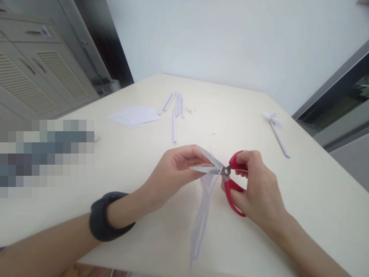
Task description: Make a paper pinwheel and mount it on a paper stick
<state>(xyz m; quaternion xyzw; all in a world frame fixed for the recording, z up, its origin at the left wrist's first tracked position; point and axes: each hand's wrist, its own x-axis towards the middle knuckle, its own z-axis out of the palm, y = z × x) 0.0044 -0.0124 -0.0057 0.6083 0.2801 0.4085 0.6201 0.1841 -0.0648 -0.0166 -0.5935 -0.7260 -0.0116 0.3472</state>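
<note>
Right hand (259,188) grips the red scissors (227,173), blades parted; left hand (175,169), just beside the scissors, pinches a white paper strip (203,215) above the surface (317,192).

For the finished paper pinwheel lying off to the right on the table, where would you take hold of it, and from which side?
Grip the paper pinwheel by its rolled stick, near the middle, coming from above. The stick lies flat and bare on the table, slanting toward the near right, while the folded head at the far end looks flimsy and would probably crush.
</note>
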